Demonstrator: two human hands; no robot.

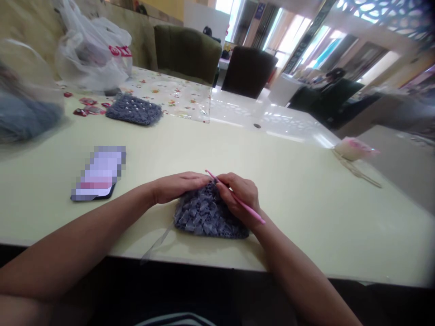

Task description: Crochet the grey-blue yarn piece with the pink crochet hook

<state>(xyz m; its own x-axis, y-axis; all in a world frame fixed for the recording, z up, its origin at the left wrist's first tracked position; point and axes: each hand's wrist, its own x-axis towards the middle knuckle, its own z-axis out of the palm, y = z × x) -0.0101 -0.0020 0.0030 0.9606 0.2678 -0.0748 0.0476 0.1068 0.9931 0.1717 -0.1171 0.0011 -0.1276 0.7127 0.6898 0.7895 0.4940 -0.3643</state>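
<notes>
A blue-grey crocheted piece (204, 213) with ribbon-like texture lies near the table's front edge, between my hands. My left hand (181, 184) grips its upper left edge, thumb on top and the other fingers partly hidden behind it. In my right hand (241, 192) is a pink crochet hook (248, 209), held slantwise with its tip up at the piece's top edge. The fingers of that hand also rest against the crocheted piece. A thin translucent ribbon (158, 244) trails from the piece's left side toward the table edge.
On the pale table (299, 194), a phone (100, 174) lies to the left. Behind it are a second crocheted piece with beads (134, 109), red wrappers (89, 106) and a white plastic bag (91, 54). A clear bag of blue-grey material (27, 113) stands far left, a pink-white packet (355, 148) right.
</notes>
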